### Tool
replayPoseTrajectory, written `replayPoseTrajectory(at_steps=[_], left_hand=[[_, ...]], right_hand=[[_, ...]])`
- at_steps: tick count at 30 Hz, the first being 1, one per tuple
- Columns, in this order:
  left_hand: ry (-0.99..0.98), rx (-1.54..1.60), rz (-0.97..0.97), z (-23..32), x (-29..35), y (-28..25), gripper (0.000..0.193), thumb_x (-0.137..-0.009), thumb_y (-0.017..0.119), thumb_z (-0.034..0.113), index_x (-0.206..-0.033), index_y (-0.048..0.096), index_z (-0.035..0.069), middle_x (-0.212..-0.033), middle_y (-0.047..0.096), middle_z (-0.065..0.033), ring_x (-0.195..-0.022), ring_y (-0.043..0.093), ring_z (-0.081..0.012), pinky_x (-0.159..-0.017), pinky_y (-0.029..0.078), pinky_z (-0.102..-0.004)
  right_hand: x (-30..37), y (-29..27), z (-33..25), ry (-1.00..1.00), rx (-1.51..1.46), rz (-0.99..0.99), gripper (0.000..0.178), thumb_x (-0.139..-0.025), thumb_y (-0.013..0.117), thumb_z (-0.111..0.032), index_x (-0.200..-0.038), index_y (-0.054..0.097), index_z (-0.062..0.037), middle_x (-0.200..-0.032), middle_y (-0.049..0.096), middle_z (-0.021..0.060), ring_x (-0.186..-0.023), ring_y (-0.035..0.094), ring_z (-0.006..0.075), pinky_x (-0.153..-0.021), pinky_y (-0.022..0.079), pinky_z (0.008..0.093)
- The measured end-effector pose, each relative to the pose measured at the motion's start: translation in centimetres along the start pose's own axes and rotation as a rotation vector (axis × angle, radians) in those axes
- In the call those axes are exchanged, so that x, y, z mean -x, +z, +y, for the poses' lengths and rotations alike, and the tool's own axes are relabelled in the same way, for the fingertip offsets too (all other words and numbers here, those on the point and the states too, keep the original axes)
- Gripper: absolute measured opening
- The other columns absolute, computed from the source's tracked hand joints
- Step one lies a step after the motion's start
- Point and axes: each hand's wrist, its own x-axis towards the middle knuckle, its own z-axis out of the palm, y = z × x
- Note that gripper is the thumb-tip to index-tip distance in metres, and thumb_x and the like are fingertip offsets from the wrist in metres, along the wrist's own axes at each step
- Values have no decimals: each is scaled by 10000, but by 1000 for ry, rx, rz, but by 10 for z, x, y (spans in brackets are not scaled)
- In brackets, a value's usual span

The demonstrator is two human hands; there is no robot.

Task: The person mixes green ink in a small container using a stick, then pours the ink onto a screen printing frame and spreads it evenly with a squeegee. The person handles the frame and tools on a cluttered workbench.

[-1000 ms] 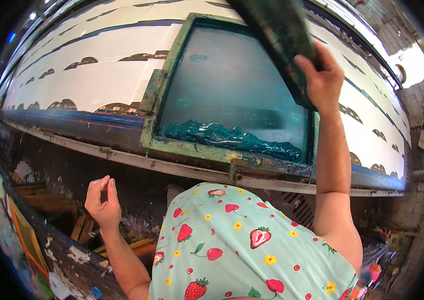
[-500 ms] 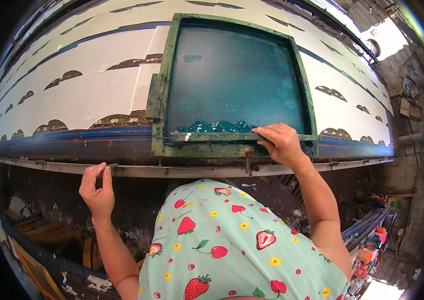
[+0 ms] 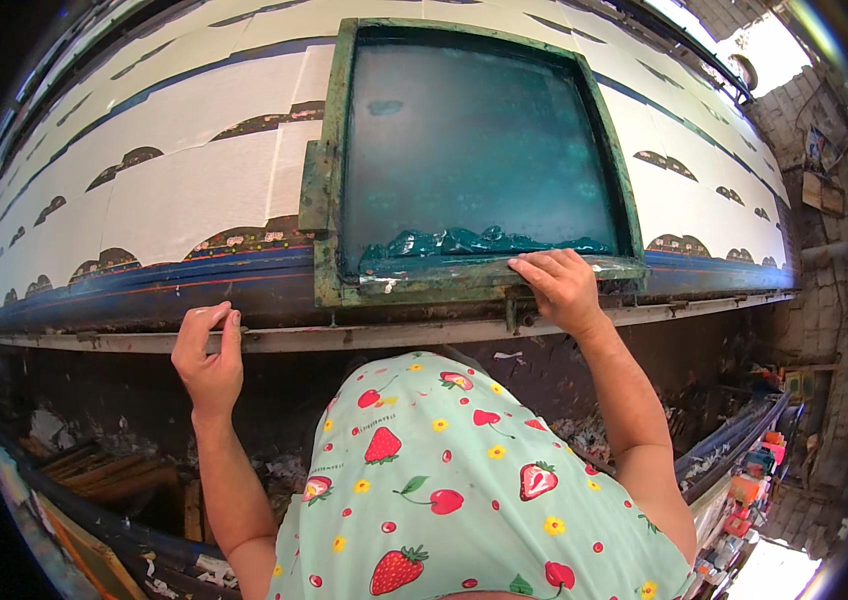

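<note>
My right hand [image 3: 562, 290] grips a long flat squeegee [image 3: 444, 279] near its right part, fingers over the top. The squeegee lies along the near side of a green, paint-stained printing screen frame [image 3: 329, 190]. Inside the frame, a thick ridge of glossy teal paint [image 3: 464, 242] runs just beyond the squeegee. The mesh [image 3: 474, 140] beyond it is filmed with teal. My left hand [image 3: 209, 360] hovers by the table's near rail, left of the frame, fingers loosely curled, a gap to the thumb and nothing visible between them.
White sheets [image 3: 194, 185] with dark patterned half-round prints cover the long table on both sides. A metal rail [image 3: 314, 338] with bolts runs along its near edge. Paint containers [image 3: 744, 490] stand at the lower right; wooden boards [image 3: 109, 475] lie at the lower left.
The squeegee has tipped down onto the frame's near side, and the paint ridge shows more fully. My left hand has risen slightly and shifted right. The whole view has shifted a little.
</note>
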Motion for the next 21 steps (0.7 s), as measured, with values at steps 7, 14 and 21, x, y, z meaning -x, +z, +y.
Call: replayPoseTrajectory(at_steps=[7,14,21], left_hand=[[4,22,-50,3,-9,19,153,-955,821,-76,-1088,781,-12,-1045,799,-154,-947,773,-290,-876,604,-373],[160,74,-103,19,-25,60,172,-931,832,-88,-1065,764,-2,-1020,797,-152,-917,754,-329,-846,597,-406],[517,259,-338,103,-54,155,181,-836,899,-33,-961,794,46,-929,764,-108,-874,720,-323,-777,570,-431]], right_hand=[[7,3,-8,53,-75,-19,464,-839,844,-27,-1292,776,-103,-1254,796,80,-1112,770,293,-913,595,448],[22,-9,-19,70,-83,123,355,-841,830,-28,-1190,794,-80,-1194,806,97,-1085,782,317,-906,615,466],[39,0,-52,95,-212,351,351,-822,792,52,-1156,774,-57,-1121,813,118,-922,792,313,-788,648,418]])
